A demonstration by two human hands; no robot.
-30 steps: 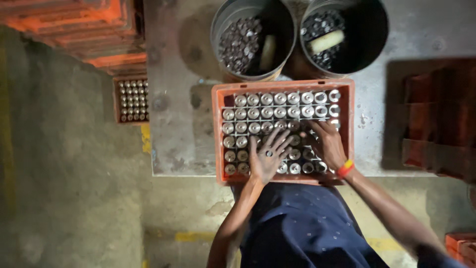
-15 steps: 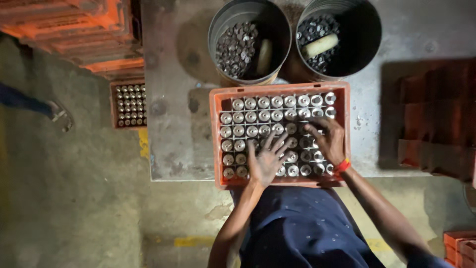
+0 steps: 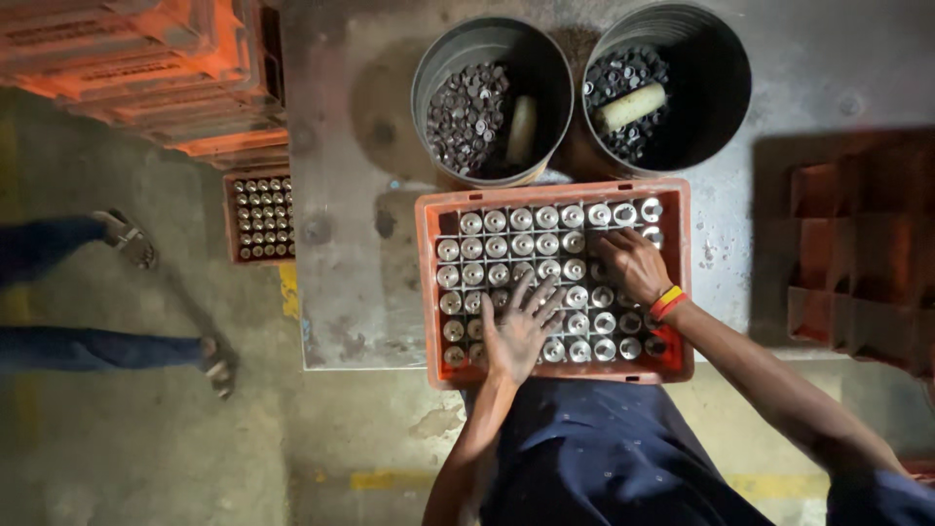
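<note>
An orange plastic crate (image 3: 429, 292) lies on a grey metal table (image 3: 351, 244), filled with rows of small shiny metal cylinders (image 3: 506, 244). My left hand (image 3: 521, 331) rests flat on the cylinders in the crate's lower middle, fingers spread. Further right, my right hand (image 3: 633, 263), with a red and yellow band at the wrist, has its fingers curled down onto the cylinders. Whether its fingers pinch one cylinder is hidden.
Two round metal buckets (image 3: 492, 97) (image 3: 672, 88) with small dark parts and a pale scoop each stand behind the crate. Stacked orange crates (image 3: 166, 68) at top left, more (image 3: 857, 253) at right. A smaller crate of cylinders (image 3: 258, 216) sits on the floor. Another person's legs (image 3: 88, 292) at left.
Another person's legs have stepped into view at the left. My hands have shifted only slightly over the cylinders; the view has drifted a little.
</note>
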